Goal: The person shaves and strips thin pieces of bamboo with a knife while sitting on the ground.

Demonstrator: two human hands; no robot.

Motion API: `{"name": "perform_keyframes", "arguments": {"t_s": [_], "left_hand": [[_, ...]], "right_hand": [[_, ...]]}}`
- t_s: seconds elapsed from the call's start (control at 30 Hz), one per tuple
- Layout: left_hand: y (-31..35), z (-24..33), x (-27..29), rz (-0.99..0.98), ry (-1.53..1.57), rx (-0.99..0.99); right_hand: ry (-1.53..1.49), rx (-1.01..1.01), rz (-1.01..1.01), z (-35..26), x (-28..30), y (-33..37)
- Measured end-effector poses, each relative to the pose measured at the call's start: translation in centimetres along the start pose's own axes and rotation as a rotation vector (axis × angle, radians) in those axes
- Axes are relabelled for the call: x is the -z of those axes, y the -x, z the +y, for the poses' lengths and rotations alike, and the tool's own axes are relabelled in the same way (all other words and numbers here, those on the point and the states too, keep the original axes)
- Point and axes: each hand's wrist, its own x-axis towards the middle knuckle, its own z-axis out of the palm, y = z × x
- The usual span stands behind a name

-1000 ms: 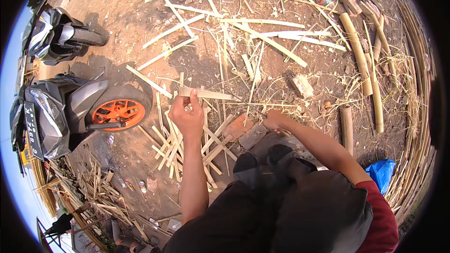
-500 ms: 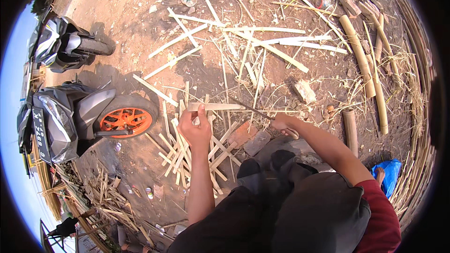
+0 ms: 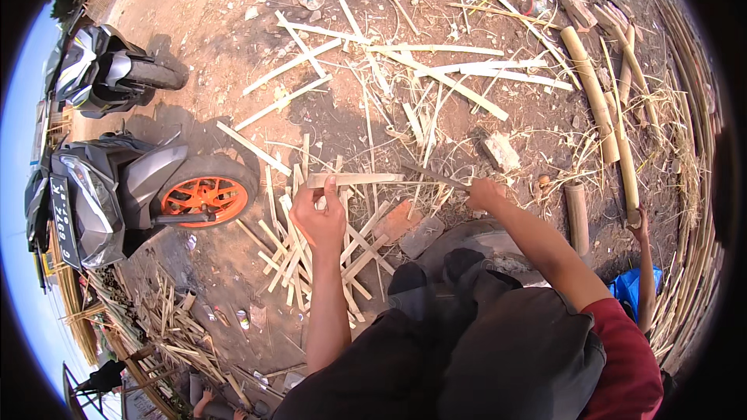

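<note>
In my left hand is a pale, flat bamboo strip, pinched near its left end and pointing right. My right hand is wrapped round the handle of a long knife, its dark blade slanting up to the left. The blade's tip lies close to the strip's free end; whether they touch I cannot tell. Under my left hand, a heap of cut bamboo strips covers the ground. Longer bamboo strips are strewn beyond both hands.
Two motorbikes stand at the left. Bricks lie before my feet. At the right are bamboo poles; another person's hand is at one pole's near end, beside a blue bag. More bamboo pieces lie lower left.
The knife has turned flatter, and its tip has shifted right. My left hand still holds the strip. At the right, another person's arm has reached forward to a bamboo pole.
</note>
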Motion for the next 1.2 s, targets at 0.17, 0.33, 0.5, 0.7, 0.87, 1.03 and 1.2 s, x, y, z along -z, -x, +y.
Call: {"name": "perform_keyframes", "arguments": {"t_s": [0.17,0.33,0.5,0.7,0.87,1.03,1.2], "left_hand": [[0.3,-0.7,0.9,-0.036,0.162,0.131],[0.8,-1.2,3.2,0.070,0.152,0.263],[1.5,-1.5,3.1,0.007,0.169,0.249],[0.7,-1.2,2.4,0.047,0.755,0.195],[-0.4,-1.1,0.6,0.127,1.043,0.391],[-0.6,-1.3,-0.2,0.311,1.098,0.504],[-1.5,-0.3,-0.6,0.472,1.016,0.545]], "right_hand": [[-0.530,-0.129,-0.256,-1.5,-1.4,1.6],[-0.474,-0.055,-0.103,-1.1,-4.7,1.8],[-0.633,-0.090,-0.187,-2.5,-2.4,2.1],[-0.728,0.115,-0.099,-8.0,1.8,4.7],[-0.582,0.339,-0.066,-12.0,4.0,5.7],[-0.533,0.377,0.032,-13.9,3.8,7.9],[-0.401,0.105,-0.094,-9.0,-2.0,2.0]]}}
